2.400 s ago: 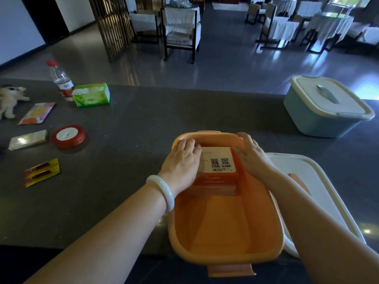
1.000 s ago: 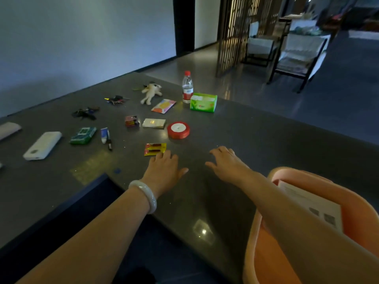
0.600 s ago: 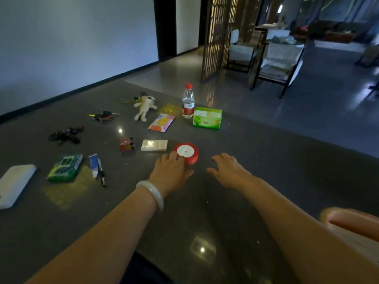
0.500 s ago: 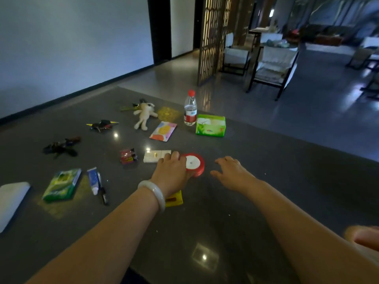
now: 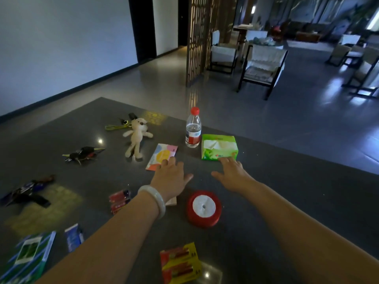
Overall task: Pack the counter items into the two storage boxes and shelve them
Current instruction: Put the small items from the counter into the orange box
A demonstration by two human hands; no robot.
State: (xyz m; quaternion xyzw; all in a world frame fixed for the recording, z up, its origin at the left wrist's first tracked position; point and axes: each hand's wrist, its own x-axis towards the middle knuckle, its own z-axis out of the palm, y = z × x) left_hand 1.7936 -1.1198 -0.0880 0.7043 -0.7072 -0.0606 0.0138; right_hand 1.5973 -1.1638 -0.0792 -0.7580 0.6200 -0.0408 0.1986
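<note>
Both hands reached out over the dark bench, palms down. The left hand had its fingers spread and nearly straight, its grip slack and holding nothing. Its fingertips lay over the near corner of a colourful flat packet, though I could not tell whether they pressed on it. A pale bangle sat on that wrist. The right hand was spread in the same way, with nothing in its grip and the thumb held out to the side. Its fingertips met the near edge of the green tissue pack.

The things to be packed lay scattered on the bench. A water bottle with a red cap stood upright just beside the tissue pack, on its far left. A cream plush toy lay left of the packet, with a yellow-green lanyard by its head. Further left was a bunch of keys.

Between the two forearms sat a red ribbon spool, lying flat. A small pale box showed only as a corner under the left wrist. Left of that wrist lay a small red pack. Nearest the camera lay a yellow-and-red battery pack — and at the lower left a blue tube and a green box, both blurred.
</note>
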